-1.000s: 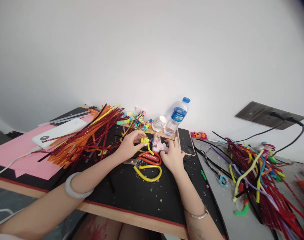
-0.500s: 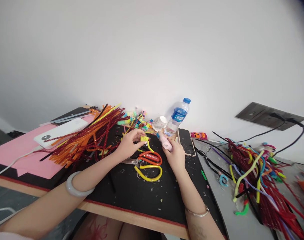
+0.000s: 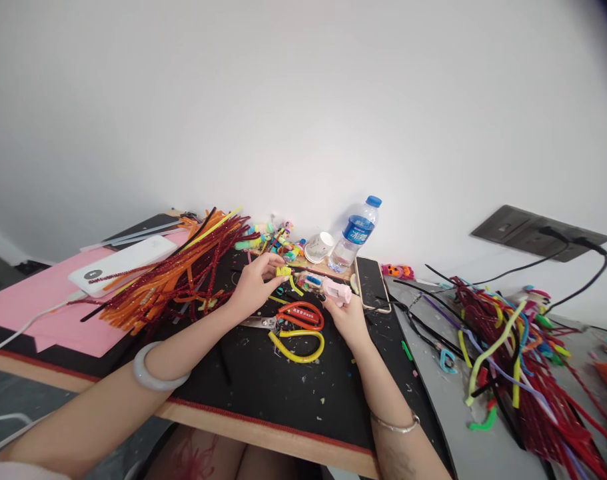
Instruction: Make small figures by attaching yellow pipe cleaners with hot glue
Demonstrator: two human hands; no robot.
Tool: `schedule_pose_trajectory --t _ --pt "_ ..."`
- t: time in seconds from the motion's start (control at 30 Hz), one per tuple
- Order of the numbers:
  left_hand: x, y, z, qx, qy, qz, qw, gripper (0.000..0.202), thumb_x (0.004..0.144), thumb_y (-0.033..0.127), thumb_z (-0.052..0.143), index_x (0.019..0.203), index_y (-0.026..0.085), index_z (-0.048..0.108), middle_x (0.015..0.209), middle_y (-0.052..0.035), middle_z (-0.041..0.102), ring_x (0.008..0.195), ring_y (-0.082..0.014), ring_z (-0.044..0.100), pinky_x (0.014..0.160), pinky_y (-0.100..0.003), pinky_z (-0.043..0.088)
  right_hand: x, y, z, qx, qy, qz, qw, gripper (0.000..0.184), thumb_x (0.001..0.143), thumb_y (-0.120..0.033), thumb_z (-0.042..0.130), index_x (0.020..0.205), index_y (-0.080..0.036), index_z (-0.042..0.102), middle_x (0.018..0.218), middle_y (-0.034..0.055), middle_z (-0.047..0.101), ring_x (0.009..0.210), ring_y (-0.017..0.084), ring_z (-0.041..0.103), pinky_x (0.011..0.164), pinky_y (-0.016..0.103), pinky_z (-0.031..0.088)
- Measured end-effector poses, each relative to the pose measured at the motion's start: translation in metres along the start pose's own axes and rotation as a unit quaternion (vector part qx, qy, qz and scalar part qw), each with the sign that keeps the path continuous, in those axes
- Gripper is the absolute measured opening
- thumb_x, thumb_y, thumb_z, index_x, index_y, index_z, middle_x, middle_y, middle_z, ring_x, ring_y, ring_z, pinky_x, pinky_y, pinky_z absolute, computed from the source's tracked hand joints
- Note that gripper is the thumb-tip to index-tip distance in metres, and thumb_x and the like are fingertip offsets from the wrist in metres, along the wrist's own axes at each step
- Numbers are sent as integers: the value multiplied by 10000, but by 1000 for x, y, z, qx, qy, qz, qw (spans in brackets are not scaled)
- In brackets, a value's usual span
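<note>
My left hand (image 3: 253,287) pinches a small coiled piece of yellow pipe cleaner (image 3: 283,271), with one yellow end hanging down. In my right hand (image 3: 352,322) is a pink glue gun (image 3: 337,291); it lies nearly level, its blue-tipped front pointing left at the yellow piece. A small gap separates the two. Below them on the black mat (image 3: 263,393) rest scissors (image 3: 301,315) with one red and one yellow handle loop. Their blades point left, toward my left wrist.
Bundled orange and dark red pipe cleaners (image 3: 173,273) lie left, over pink sheets (image 3: 28,300) and a white phone-like device (image 3: 123,265). Behind are a paper cup (image 3: 319,247), a water bottle (image 3: 354,237) and a phone (image 3: 372,283). More pipe cleaners (image 3: 528,393) lie right.
The glue gun has turned in my right hand, from pointing up and away to pointing left. My left hand has shifted slightly left with the yellow piece.
</note>
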State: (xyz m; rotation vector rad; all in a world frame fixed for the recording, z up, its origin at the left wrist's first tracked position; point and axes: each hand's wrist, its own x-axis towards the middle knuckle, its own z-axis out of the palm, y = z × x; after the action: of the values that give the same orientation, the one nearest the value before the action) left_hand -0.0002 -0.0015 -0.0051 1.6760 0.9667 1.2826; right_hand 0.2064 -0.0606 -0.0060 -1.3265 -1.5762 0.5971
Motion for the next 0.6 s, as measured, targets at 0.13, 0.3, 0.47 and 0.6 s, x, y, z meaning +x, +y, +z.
schedule_pose_trajectory --t 0.13,0.3,0.47,0.6 --pt "-1 1 1 1 -7 -1 1000 257 700 265 613 915 181 502 923 -34 573 850 -164 611 797 -334 499 0 1 1 3 -1 -4 1000 236 738 -258 569 925 -143 655 851 63 687 774 207 613 709 324 483" --pt "-2 2 1 1 -10 3 1000 248 702 261 614 909 181 504 917 -29 569 833 -158 606 796 -334 499 0 0 0 -5 2 -6 1000 230 729 -265 581 900 -135 664 839 66 694 741 203 622 679 310 489" --pt "-1 2 0 2 -11 6 1000 248 701 264 617 906 182 505 906 -28 566 833 -161 604 786 -336 503 0 0 0 -5 4 -13 1000 235 737 -255 578 919 -132 660 853 69 695 753 205 621 688 313 490" --pt "-1 2 1 9 -16 13 1000 248 697 262 617 906 180 510 899 -33 570 830 -166 603 790 -346 502 1 -2 -1 -2 6 -18 1000 215 733 -233 578 907 -137 659 834 62 694 736 197 619 676 296 489"
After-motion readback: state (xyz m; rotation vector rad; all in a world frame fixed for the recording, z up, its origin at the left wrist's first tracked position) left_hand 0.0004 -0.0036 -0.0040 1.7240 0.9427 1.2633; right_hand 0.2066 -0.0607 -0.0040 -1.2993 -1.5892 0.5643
